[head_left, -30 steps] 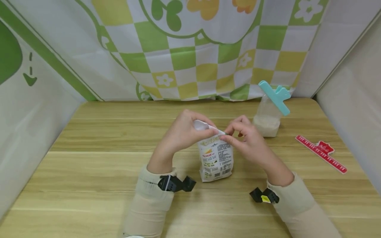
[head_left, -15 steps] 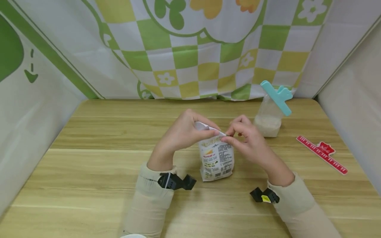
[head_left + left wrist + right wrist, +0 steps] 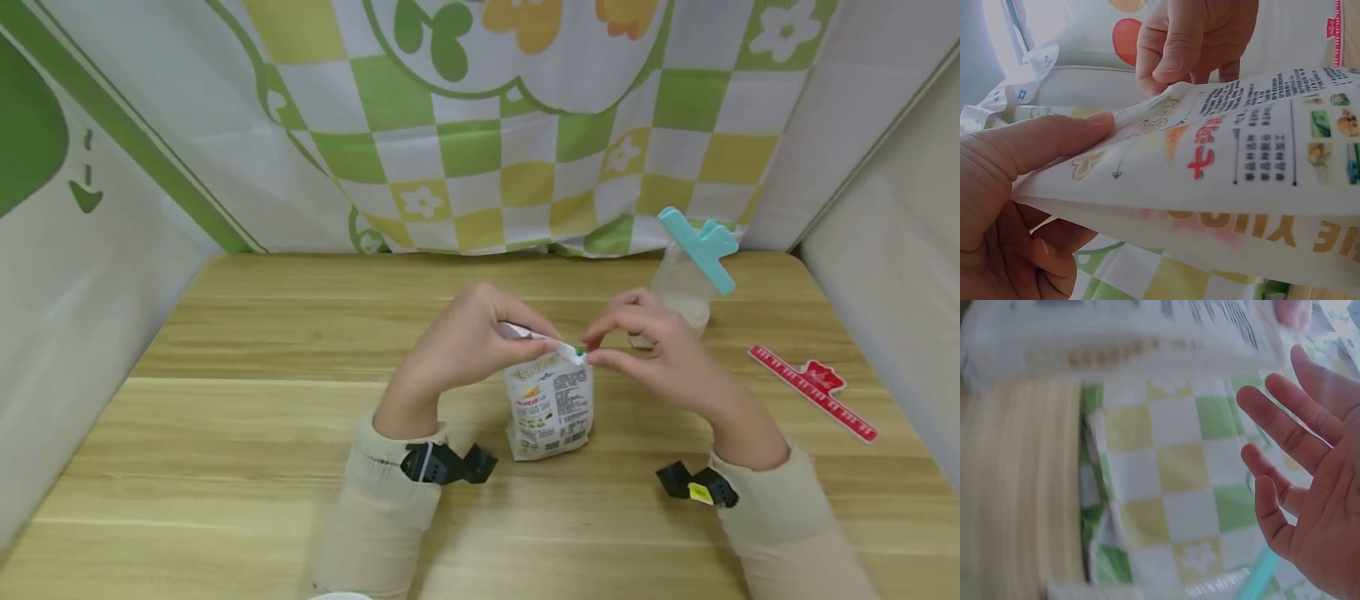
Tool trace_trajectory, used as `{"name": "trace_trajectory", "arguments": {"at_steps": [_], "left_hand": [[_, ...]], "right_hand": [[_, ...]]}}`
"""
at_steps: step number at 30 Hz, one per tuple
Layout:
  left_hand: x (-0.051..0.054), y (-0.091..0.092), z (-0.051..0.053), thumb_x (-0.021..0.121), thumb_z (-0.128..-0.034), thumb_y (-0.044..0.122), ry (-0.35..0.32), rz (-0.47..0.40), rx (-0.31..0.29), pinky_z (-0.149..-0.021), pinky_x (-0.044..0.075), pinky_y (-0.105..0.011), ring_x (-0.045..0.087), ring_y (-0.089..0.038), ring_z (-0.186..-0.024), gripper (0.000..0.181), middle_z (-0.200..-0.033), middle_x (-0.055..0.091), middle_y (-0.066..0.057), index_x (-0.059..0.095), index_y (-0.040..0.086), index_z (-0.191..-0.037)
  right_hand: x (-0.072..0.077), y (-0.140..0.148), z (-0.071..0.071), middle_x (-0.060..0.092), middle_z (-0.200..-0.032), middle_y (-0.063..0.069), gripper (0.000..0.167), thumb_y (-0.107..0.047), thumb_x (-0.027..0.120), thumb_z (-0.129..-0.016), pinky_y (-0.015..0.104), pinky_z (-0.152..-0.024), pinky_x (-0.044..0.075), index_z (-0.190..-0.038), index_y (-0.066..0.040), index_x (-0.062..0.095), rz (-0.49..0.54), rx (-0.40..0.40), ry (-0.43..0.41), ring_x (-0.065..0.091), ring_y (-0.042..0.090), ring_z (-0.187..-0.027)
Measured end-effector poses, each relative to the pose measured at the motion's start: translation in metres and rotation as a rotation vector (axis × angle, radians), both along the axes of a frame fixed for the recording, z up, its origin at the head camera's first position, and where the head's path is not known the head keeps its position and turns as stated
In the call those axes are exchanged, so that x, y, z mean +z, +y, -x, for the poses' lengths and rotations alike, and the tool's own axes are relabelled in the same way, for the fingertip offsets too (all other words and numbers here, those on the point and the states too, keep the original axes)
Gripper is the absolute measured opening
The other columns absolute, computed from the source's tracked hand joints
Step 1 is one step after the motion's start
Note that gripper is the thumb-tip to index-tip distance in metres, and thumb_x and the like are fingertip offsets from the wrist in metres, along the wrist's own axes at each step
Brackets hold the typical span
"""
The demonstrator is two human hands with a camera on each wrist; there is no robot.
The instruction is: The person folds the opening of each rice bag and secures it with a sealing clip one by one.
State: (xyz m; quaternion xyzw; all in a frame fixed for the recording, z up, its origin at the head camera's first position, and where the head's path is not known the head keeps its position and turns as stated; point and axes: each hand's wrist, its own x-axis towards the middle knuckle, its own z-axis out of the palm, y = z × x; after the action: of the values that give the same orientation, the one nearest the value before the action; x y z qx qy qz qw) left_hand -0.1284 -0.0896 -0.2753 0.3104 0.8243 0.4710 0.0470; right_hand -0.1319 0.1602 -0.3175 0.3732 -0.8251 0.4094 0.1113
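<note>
A white printed bag (image 3: 551, 408) stands upright mid-table, its top edge folded or pressed together. My left hand (image 3: 465, 342) pinches that top between thumb and fingers; in the left wrist view the thumb of the hand (image 3: 1004, 162) lies over the printed face of the bag (image 3: 1210, 181). Just right of the bag's upper corner is my right hand (image 3: 671, 354), fingers bent loosely and holding nothing. The right wrist view shows this hand (image 3: 1329, 494) with spread, relaxed fingers, apart from the bag (image 3: 1147, 337).
Behind my right hand stands a clear bag (image 3: 686, 304) of pale contents, closed by a turquoise clip (image 3: 699, 250). A red clip (image 3: 812, 392) lies on the table's right side. Checkered cloth (image 3: 525, 183) hangs at the back; a white rim (image 3: 341, 596) shows at the bottom edge.
My right hand has let go of the bag's top corner and shifted slightly right. My left hand keeps its pinch, and the bag's top has flattened and leaned a little to the right.
</note>
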Motion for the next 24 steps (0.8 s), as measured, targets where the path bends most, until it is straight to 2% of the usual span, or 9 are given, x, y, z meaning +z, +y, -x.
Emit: {"name": "trace_trajectory", "arguments": {"at_steps": [4,7,12,15,20,24], "left_hand": [[0.001,0.002,-0.004,0.076,-0.0880,0.012,0.034,0.039,-0.011,-0.068,0.057,-0.022,0.070,-0.006,-0.077,0.007,-0.092,0.078,-0.004,0.080,0.008,-0.091],[0.004,0.002,-0.006,0.075,-0.0882,0.012,0.034,0.066,-0.003,-0.071,0.057,-0.021,0.071,-0.006,-0.079,0.007,-0.093,0.078,-0.003,0.080,0.008,-0.092],[0.007,0.003,-0.009,0.075,-0.0884,0.011,0.052,0.103,-0.001,-0.073,0.057,-0.019,0.072,-0.007,-0.082,0.008,-0.093,0.078,-0.003,0.079,0.007,-0.093],[0.008,0.003,-0.009,0.075,-0.0885,0.011,0.066,0.112,-0.011,-0.072,0.056,-0.019,0.072,-0.007,-0.082,0.008,-0.093,0.078,-0.003,0.079,0.006,-0.094],[0.008,0.002,-0.010,0.074,-0.0886,0.011,0.077,0.114,-0.020,-0.073,0.056,-0.018,0.072,-0.008,-0.083,0.009,-0.094,0.078,-0.004,0.079,0.006,-0.095],[0.009,0.002,-0.010,0.074,-0.0888,0.011,0.085,0.108,-0.022,-0.073,0.056,-0.019,0.072,-0.008,-0.084,0.009,-0.094,0.078,-0.004,0.079,0.006,-0.095]], "right_hand": [[0.008,0.023,-0.005,0.067,-0.097,-0.004,0.025,0.003,0.078,-0.080,0.020,-0.079,0.040,-0.096,-0.015,0.074,-0.058,-0.093,0.007,0.050,0.001,-0.099],[0.014,0.042,-0.006,0.067,-0.097,-0.007,0.025,0.004,0.077,-0.080,0.018,-0.080,0.039,-0.098,-0.013,0.074,-0.090,-0.152,0.023,0.050,-0.004,-0.098],[0.018,0.076,-0.008,0.063,-0.101,-0.027,0.024,0.005,0.075,-0.082,0.016,-0.083,0.036,-0.100,-0.010,0.074,-0.089,-0.265,0.045,0.049,-0.009,-0.102],[0.018,0.096,-0.009,0.060,-0.104,-0.034,0.021,0.000,0.074,-0.085,0.015,-0.084,0.034,-0.104,-0.011,0.074,-0.097,-0.365,-0.008,0.047,-0.011,-0.106],[0.015,0.124,-0.006,0.057,-0.101,-0.037,0.016,-0.011,0.070,-0.092,0.013,-0.080,0.033,-0.108,-0.011,0.073,-0.141,-0.505,-0.113,0.044,-0.014,-0.104],[0.007,0.148,-0.003,0.049,-0.102,-0.041,0.022,-0.022,0.065,-0.097,0.015,-0.075,0.033,-0.115,-0.009,0.070,-0.196,-0.588,-0.167,0.037,-0.017,-0.103]]}}
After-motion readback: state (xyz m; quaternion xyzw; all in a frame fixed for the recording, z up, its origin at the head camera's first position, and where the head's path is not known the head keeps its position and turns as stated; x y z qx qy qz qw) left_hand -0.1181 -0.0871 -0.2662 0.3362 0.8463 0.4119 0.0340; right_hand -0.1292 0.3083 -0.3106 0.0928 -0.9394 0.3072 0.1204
